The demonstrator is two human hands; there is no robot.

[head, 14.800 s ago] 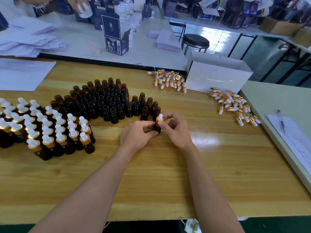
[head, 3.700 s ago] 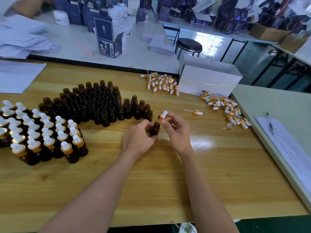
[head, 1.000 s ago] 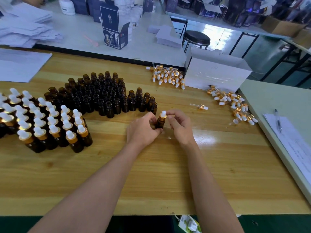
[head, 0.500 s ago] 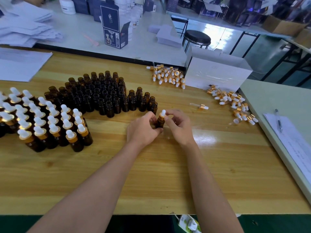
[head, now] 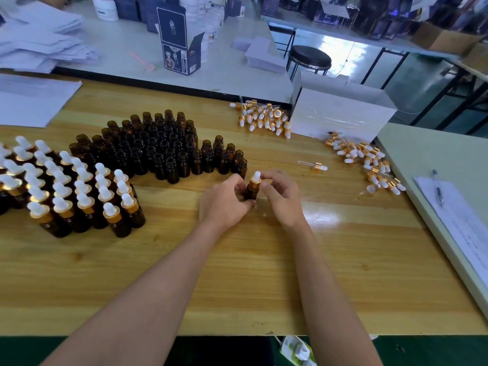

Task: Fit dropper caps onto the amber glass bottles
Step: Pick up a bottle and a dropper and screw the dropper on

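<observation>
Steadying the amber bottle [head: 250,192] mid-worktop, the left hand [head: 224,200] is gripping its body while the right hand [head: 280,194] is pinching the dropper cap [head: 255,180]; keeping it square should avoid cross-threading.

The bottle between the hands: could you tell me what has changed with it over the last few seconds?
The dropper cap, held above the bottle seconds ago, now sits on its neck under the right hand. The left hand still grips the bottle. Loose dropper unmoved.

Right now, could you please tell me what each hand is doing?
Left hand: closed on the bottle.
Right hand: fingers closed on the dropper cap.
</observation>
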